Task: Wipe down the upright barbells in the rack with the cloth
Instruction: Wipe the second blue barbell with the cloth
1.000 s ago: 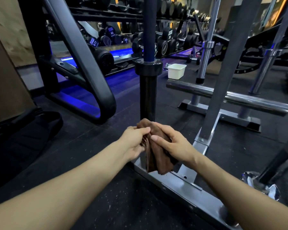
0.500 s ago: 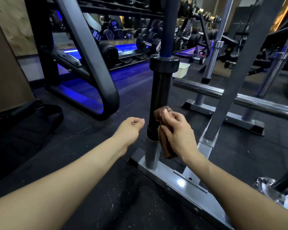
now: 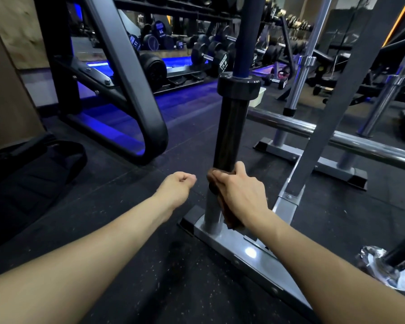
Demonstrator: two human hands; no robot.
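Across the lower frame we see the dark rubber floor [image 3: 136, 277], open to the left of the rack and between our two forearms. At upper left a black machine frame [image 3: 126, 73] loops down to the floor, its rounded lower edge well apart from the barbell. Behind it, along the top, dumbbells [image 3: 222, 60] sit on a blue-lit shelf. The grey rack base [image 3: 250, 253] runs from centre to lower right, with a grey post [image 3: 332, 118] rising at right and a chrome rail [image 3: 337, 139] crossing behind it. The barbell [image 3: 232, 127] stands upright in the centre, its dark sleeve under a collar and its foot in the base's steel tube. Our right hand [image 3: 241, 195] wraps round the bottom edge of the sleeve, gripping the brown cloth [image 3: 232, 218] against it; the cloth hangs below the palm, beside the tube. Our left hand [image 3: 177, 185] hovers just left of the barbell, clenched on nothing, with a clear gap to the sleeve.
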